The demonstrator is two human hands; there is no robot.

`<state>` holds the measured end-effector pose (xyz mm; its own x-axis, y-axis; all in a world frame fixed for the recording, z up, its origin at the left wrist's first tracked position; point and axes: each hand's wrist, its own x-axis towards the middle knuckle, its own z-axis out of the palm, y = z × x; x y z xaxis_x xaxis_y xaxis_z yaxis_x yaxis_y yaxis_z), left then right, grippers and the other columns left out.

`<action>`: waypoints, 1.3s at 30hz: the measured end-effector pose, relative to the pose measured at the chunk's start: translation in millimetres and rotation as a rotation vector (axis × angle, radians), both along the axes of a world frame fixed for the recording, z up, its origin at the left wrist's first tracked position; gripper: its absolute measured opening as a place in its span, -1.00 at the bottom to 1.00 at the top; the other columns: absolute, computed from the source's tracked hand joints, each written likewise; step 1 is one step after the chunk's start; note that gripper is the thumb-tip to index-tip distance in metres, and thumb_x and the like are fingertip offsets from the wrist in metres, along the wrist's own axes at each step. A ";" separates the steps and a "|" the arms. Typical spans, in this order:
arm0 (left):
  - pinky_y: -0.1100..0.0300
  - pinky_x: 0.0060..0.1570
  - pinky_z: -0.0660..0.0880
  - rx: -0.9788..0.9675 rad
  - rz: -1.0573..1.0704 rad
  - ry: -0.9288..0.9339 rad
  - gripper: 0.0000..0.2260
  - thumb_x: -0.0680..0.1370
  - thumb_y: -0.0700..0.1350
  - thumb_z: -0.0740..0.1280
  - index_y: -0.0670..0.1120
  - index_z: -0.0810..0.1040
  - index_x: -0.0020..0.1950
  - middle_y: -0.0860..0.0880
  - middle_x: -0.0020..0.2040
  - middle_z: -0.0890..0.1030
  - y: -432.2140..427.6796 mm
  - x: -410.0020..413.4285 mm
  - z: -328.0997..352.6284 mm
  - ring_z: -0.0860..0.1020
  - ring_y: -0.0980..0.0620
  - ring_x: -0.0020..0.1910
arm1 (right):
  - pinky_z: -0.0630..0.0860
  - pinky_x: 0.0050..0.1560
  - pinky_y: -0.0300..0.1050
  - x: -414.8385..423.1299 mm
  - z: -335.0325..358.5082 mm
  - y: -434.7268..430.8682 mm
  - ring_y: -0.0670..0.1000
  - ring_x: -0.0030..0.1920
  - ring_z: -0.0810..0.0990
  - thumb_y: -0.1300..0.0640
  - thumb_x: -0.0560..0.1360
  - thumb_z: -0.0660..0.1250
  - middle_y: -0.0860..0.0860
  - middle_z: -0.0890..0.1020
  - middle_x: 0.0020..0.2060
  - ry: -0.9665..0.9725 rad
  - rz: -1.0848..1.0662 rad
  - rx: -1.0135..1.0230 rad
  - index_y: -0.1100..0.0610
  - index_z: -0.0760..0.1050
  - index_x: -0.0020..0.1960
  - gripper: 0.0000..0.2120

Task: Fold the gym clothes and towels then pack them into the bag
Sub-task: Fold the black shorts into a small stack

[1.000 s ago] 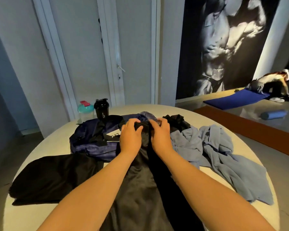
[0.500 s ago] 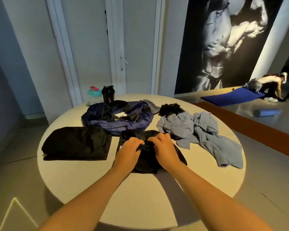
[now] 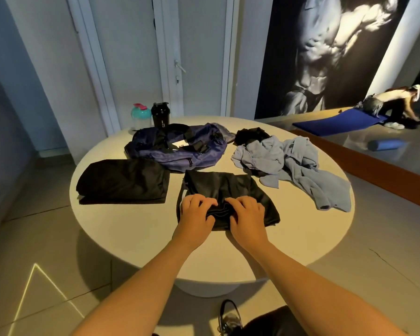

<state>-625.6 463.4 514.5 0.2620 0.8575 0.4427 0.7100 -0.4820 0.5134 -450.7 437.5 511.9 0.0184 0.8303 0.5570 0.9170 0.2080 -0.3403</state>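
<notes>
Your left hand (image 3: 196, 212) and right hand (image 3: 246, 212) pinch the black shorts (image 3: 224, 192) at the near edge — side by side, to keep the fold flat; the bag (image 3: 180, 151) waits beyond.

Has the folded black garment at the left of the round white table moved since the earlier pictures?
No. The folded black garment lies left of the dark blue bag on the round white table, as before; only the camera pulled back.
</notes>
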 end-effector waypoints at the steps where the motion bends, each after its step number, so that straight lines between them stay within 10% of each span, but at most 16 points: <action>1: 0.13 0.35 0.31 0.001 0.001 0.022 -0.68 0.55 -0.20 0.34 0.07 0.53 0.27 0.07 0.23 0.40 -0.7 0.1 -2.0 0.25 0.01 0.34 | 0.38 0.13 0.07 0.2 0.5 -2.4 0.08 0.08 0.47 0.20 0.44 0.36 0.02 0.53 0.03 0.009 -0.001 0.000 0.04 0.58 0.25 -0.62; 9: -0.08 0.55 0.11 0.114 -0.098 0.133 -0.75 0.47 -0.17 0.38 0.00 0.58 0.14 0.05 0.31 0.42 -4.1 0.5 -2.7 0.22 0.03 0.44 | 0.38 0.08 0.04 -1.4 4.9 -12.4 0.03 -0.08 0.43 -0.13 0.47 0.08 -0.07 0.44 -0.19 -0.019 -0.024 -0.062 -0.02 0.66 0.08 -0.57; 15: 0.00 0.58 0.00 0.054 -0.065 0.132 -0.64 0.55 0.28 0.15 0.13 0.63 0.09 0.15 0.29 0.58 -5.9 1.6 -2.7 0.37 0.13 0.43 | 0.42 -0.14 0.02 -1.8 0.9 -11.4 0.01 -0.23 0.39 -0.09 0.61 0.12 -0.09 0.38 -0.33 -0.019 -0.102 0.013 0.05 0.65 -0.17 -0.59; 21: -0.18 0.54 0.05 0.236 0.131 0.364 -0.78 0.61 0.10 0.26 0.06 0.61 0.15 0.04 0.31 0.54 -9.5 13.9 -2.7 0.37 -0.02 0.42 | 0.44 0.14 0.07 7.1 -1.7 -12.1 0.06 0.02 0.56 0.01 0.58 0.27 -0.02 0.62 -0.06 0.066 -0.084 0.077 0.05 0.64 0.05 -0.80; 26: -0.05 0.36 0.34 0.319 0.131 0.358 -0.81 0.63 -0.06 0.32 0.05 0.62 0.22 0.02 0.13 0.61 -17.2 27.0 -8.5 0.52 -0.05 0.17 | 0.14 0.36 0.27 7.8 -1.8 -27.0 0.25 0.48 0.14 -0.18 0.58 0.21 0.18 0.25 0.50 0.154 -0.478 -0.161 -0.01 0.34 0.45 -0.51; 30: -0.02 0.23 0.41 0.280 0.062 0.250 -0.76 0.63 -0.02 0.33 0.03 0.63 0.27 0.03 0.12 0.60 -23.8 33.4 -14.8 0.50 -0.04 0.13 | 0.02 0.45 0.31 11.3 2.3 -29.7 0.22 0.54 0.09 -0.26 0.62 0.00 0.14 0.26 0.53 0.311 -0.534 -0.397 -0.01 0.12 0.58 -0.40; 39: 0.05 0.34 0.32 0.113 -0.088 0.085 -0.75 0.65 -0.02 0.29 0.06 0.64 0.29 0.08 0.15 0.59 -13.5 25.8 -13.6 0.41 0.03 0.19 | 0.40 0.12 -0.16 0.4 23.6 -15.6 0.09 0.15 0.53 0.38 0.54 0.19 0.07 0.45 0.22 0.724 -0.260 -0.084 0.06 0.48 0.35 -0.56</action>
